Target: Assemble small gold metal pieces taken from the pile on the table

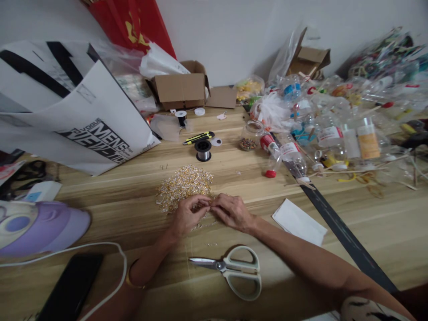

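Observation:
A heap of small gold and clear beaded pieces [184,186] lies on the wooden table [368,223]. My left hand [187,215] and my right hand [231,211] meet just below the heap, fingers pinched together on a small gold piece between them. Both hands rest on the table. A thin strand of beads [202,225] lies under the hands. White-handled scissors [234,268] lie shut close in front of my forearms. A spool of clear thread [203,150] stands beyond the heap.
A white printed bag [83,116] and cardboard box [182,89] sit at the back left. Plastic bottles and clutter [334,129] fill the right. A jar of beads [249,136], a yellow cutter [198,137], white paper [298,221], a phone [72,287] and a purple object [40,225] lie around.

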### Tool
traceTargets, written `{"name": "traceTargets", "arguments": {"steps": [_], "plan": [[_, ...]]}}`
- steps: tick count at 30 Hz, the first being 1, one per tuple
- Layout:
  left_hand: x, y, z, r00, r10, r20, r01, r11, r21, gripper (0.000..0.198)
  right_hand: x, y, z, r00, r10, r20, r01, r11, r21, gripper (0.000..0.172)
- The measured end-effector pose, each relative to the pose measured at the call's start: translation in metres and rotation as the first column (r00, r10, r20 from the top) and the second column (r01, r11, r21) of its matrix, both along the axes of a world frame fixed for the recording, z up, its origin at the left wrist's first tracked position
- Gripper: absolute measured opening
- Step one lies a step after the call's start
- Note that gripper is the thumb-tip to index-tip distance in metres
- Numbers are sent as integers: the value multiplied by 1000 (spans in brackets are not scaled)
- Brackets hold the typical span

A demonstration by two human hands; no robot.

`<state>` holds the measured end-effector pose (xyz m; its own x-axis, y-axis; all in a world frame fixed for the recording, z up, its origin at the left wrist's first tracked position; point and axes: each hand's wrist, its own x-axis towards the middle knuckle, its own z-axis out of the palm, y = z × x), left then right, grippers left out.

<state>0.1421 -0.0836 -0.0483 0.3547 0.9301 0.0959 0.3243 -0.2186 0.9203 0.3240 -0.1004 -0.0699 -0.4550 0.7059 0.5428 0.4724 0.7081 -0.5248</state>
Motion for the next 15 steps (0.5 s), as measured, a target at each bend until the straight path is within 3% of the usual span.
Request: {"name": "traceTargets", "arguments": {"steps": [9,15], "plan": [[2,0,3,988,43,146,-6,970,-245,15,1,0,1,1000,-11,29,12,1000,-7,7],[2,0,2,991,44,126,-12,969,-247,16,0,-1,4,1000,-24,-3,24,1000,3,7]]}}
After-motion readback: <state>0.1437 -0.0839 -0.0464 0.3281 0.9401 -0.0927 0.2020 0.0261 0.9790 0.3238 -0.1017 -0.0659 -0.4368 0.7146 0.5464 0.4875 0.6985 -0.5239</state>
